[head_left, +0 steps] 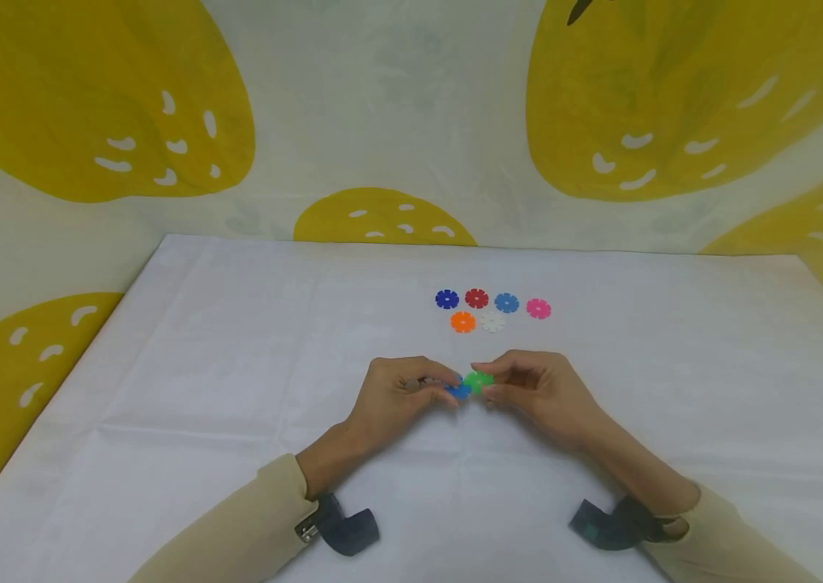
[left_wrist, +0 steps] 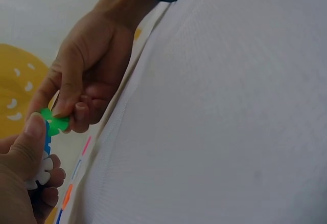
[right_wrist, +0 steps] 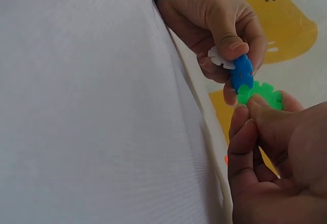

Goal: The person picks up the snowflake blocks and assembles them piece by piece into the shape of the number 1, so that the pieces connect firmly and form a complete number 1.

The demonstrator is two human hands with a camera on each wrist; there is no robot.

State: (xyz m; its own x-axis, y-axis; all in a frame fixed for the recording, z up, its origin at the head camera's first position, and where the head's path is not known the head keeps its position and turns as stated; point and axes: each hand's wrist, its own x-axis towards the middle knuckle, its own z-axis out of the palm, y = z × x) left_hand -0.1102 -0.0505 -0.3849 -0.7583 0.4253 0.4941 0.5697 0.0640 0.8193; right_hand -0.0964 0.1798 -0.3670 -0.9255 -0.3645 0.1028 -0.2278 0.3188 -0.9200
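Close together in the head view, the left hand (head_left: 400,393) pinches a flat, round, bright blue plastic-looking disc with a notched rim (head_left: 459,392), while the right hand (head_left: 539,393) holds a matching vivid green notched disc (head_left: 480,380) between thumb and fingers; the two pieces meet edge to edge above the white cloth-covered table (head_left: 236,348). Beyond them lie six loose discs of the same cut: dark blue (head_left: 441,300), red (head_left: 471,300), light blue (head_left: 506,306) and pink (head_left: 539,312) behind, orange (head_left: 458,322) and white (head_left: 492,327) nearer the hands. From the left wrist, the blue disc turns nearly edge-on as a narrow strip beside the left thumb, the green one shows blunt teeth and open slots, and a held white notched disc (left_wrist: 45,172) comes out below the blue, partly covered by that hand. From the right wrist, the blue face is tilted, with the white disc at its upper edge under the left thumb and the green rim overlapping its lower edge; how deeply their slots engage cannot be told.
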